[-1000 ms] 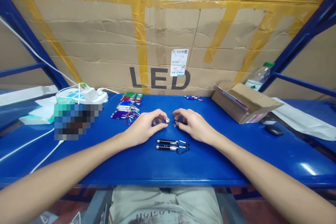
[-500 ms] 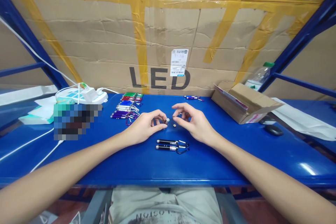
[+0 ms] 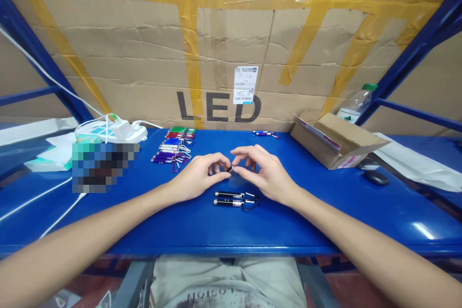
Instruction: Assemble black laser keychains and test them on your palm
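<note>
Left fingers [image 3: 221, 177] pinch a small dark piece [image 3: 230, 170]; right fingers [image 3: 247, 173] curl beside it, hold unclear; black penlights [image 3: 227, 203] lie below.

The large carton [image 3: 144, 57] bears black capitals, "LED" [image 3: 217, 107], and a white label [image 3: 245, 84] with print too small to read. In front of the carton, markings on the black penlights [image 3: 222, 202] and the pale garment [image 3: 224, 272] are not reliably legible.

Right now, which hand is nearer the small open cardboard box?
Right. The right hand is left of the small open cardboard box, apart from it; the left hand is farther off, beyond the right hand.
</note>
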A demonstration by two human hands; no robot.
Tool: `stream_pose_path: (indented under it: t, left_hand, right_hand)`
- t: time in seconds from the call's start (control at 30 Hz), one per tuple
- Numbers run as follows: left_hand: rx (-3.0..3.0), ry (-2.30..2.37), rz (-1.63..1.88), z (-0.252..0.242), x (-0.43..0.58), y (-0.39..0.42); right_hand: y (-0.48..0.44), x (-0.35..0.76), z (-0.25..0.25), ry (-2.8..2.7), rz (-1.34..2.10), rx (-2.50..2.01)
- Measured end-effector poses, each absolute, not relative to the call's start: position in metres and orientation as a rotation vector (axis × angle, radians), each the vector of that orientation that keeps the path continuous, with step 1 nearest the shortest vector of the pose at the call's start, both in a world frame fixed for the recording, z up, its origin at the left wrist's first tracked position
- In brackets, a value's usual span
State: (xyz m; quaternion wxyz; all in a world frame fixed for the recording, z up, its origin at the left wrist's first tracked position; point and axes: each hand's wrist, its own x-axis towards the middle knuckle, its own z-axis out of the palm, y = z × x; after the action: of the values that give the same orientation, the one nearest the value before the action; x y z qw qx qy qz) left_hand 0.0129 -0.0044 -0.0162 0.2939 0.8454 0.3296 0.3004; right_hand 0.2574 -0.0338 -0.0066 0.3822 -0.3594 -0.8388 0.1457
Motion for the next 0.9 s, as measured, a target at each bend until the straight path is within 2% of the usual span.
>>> stream_pose_path:
  t: [0.3,0.57,0.9]
  left_hand:
    - [2.117,0.848,0.804,-0.017,0.013,-0.001]
    - [2.129,0.847,0.840,-0.018,0.011,0.002]
    - [2.225,0.905,0.834,-0.019,0.009,0.003]
  right_hand:
    - [-0.027,0.261,-0.009,-2.031,0.353,-1.039]
    - [-0.018,0.268,-0.018,-2.402,0.280,-1.144]
    - [-0.021,0.266,-0.013,-2.278,0.315,-1.123]
